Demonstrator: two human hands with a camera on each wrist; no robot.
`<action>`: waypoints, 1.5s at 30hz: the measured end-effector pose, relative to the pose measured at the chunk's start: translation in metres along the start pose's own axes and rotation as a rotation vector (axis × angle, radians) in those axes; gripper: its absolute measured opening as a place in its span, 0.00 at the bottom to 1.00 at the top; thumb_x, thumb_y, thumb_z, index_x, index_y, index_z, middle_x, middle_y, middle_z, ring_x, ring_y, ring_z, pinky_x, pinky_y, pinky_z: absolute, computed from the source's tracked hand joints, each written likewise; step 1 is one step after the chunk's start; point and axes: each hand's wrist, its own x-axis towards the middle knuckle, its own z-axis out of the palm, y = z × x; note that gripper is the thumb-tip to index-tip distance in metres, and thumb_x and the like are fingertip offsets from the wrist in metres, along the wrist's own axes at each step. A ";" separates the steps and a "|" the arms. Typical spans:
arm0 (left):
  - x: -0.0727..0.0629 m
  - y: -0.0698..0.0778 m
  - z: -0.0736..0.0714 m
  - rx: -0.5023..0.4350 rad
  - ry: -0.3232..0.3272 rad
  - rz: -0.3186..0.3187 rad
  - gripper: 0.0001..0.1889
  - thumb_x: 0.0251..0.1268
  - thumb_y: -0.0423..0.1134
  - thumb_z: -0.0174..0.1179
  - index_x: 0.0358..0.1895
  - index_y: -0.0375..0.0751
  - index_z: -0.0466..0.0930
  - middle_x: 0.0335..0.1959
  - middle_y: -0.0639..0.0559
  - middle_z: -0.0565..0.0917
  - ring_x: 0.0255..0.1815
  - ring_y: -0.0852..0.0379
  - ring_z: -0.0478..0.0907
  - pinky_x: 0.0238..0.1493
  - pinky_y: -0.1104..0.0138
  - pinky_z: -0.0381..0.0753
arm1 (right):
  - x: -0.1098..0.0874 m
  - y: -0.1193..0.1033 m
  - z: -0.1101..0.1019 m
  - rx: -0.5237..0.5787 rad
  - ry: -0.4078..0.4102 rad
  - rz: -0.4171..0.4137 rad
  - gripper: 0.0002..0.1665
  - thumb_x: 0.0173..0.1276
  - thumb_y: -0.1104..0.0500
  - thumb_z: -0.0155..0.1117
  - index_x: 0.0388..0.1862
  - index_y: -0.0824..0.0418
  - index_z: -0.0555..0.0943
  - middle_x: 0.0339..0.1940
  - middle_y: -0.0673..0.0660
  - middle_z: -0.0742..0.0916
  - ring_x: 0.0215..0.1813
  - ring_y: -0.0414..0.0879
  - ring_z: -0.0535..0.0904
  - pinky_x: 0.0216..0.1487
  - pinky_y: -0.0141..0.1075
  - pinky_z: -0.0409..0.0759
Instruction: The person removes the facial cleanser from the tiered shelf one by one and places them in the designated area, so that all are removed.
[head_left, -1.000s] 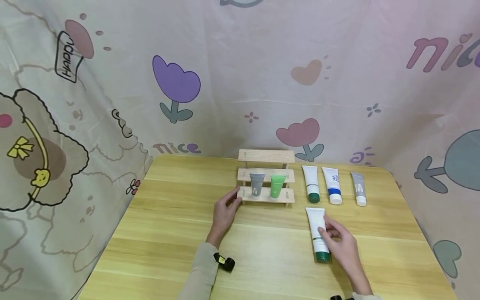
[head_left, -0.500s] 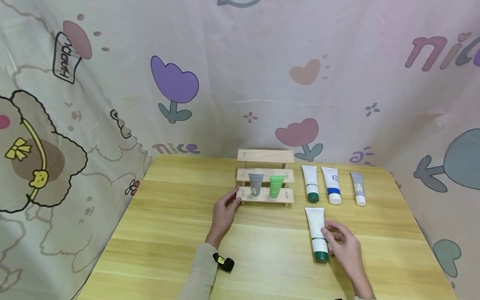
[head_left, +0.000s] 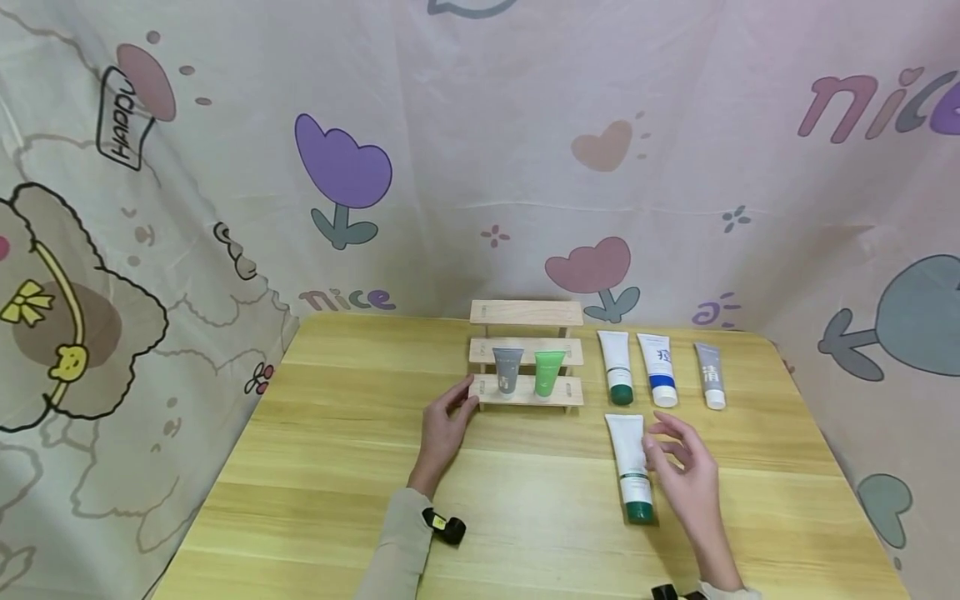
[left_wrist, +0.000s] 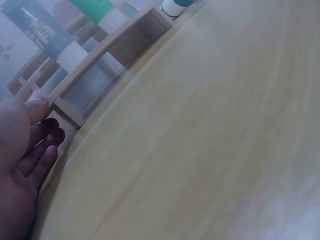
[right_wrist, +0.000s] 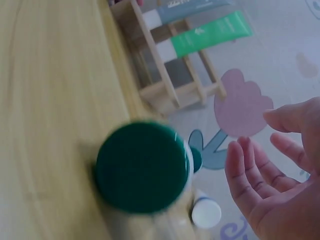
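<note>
My left hand (head_left: 444, 427) is at the left end of a three-tier wooden display rack (head_left: 527, 312). In the left wrist view the thumb (left_wrist: 37, 102) lies on the end of the lowest shelf, with the other fingers curled below it. A grey tube (head_left: 507, 369) and a green tube (head_left: 548, 372) stand upright on that shelf. My right hand (head_left: 686, 471) hovers just right of a large white tube with a green cap (head_left: 630, 458), which lies on the table. Its fingers are loosely bent and hold nothing; the right wrist view shows a gap to the green cap (right_wrist: 142, 167).
Behind the large tube lie a green-capped white tube (head_left: 617, 362), a white tube with a blue band (head_left: 657, 367) and a slim grey tube (head_left: 710, 375). A printed cloth (head_left: 450, 167) hangs behind the wooden table (head_left: 337, 400).
My right hand has let go of the large white tube and lifted slightly away from it, its fingers spreading. The left hand stays at the rack. The head view has shifted a little.
</note>
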 end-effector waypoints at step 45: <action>0.002 0.003 -0.001 -0.002 -0.019 -0.001 0.21 0.73 0.38 0.65 0.67 0.44 0.80 0.62 0.46 0.84 0.55 0.50 0.84 0.56 0.63 0.84 | 0.059 -0.021 0.124 0.229 -0.231 -0.109 0.31 0.68 0.73 0.68 0.68 0.67 0.72 0.58 0.68 0.83 0.62 0.60 0.79 0.65 0.58 0.77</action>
